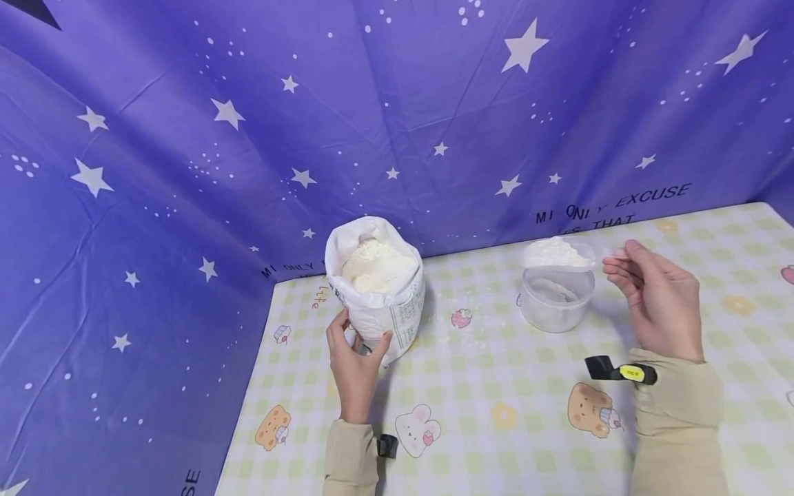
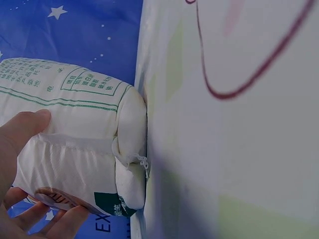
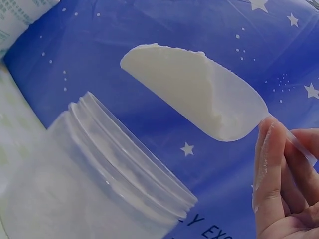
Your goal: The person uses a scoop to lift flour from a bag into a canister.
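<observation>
In the head view a white bag of flour [image 1: 406, 313] stands open at the top, cream-white flour [image 1: 372, 265] heaped inside. My left hand [image 1: 353, 362] grips its lower part, thumb on one side and fingers on the other; the left wrist view shows the bag's green print [image 2: 92, 82] and folded bottom. My right hand [image 1: 660, 296] pinches the thin handle of a clear plastic scoop [image 3: 239, 107], fingertips dusted white. Flour fills the scoop's front part. Beneath the scoop, apart from it, stands a clear round plastic tub [image 1: 555, 310]. Its contents are hard to make out.
A green-checked tablecloth [image 1: 477, 441] with cartoon prints covers the table. White specks of powder lie between bag and tub. Behind the table hangs a blue star-patterned curtain [image 1: 347, 124], close to the bag and tub. A black strap [image 1: 604, 368] sticks out from the right sleeve.
</observation>
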`<state>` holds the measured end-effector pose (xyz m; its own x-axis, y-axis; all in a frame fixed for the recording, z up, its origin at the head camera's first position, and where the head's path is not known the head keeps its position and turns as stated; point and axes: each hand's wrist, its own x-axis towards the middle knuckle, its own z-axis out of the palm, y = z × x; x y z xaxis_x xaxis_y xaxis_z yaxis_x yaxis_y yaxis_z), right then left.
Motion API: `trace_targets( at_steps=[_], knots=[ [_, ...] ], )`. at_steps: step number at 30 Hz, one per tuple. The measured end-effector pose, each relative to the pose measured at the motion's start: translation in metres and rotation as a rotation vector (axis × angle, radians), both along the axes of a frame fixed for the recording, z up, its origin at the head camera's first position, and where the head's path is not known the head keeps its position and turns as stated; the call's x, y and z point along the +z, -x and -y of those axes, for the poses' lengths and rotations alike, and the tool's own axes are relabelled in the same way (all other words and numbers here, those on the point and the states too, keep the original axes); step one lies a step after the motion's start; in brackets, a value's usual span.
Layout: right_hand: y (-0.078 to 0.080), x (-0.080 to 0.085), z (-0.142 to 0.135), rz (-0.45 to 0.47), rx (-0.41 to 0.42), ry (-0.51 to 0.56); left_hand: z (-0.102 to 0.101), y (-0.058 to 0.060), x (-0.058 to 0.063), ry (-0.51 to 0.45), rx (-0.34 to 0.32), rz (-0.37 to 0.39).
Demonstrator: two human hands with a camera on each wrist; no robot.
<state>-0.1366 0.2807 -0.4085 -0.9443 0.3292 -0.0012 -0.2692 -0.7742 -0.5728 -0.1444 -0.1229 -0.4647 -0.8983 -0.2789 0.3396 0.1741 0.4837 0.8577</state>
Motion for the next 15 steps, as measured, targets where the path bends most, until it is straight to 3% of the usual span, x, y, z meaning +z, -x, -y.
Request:
trace_targets(
  at_steps=[12, 15],
  knots=[
    [-0.008, 0.002, -0.012, 0.003, -0.044, 0.022, 0.001, 0.0, -0.001, 0.018, 0.0, -0.011],
    [-0.01, 0.005, -0.014, 0.008, -0.087, -0.018, 0.001, 0.0, -0.001, 0.019, -0.003, -0.013]
  ],
)
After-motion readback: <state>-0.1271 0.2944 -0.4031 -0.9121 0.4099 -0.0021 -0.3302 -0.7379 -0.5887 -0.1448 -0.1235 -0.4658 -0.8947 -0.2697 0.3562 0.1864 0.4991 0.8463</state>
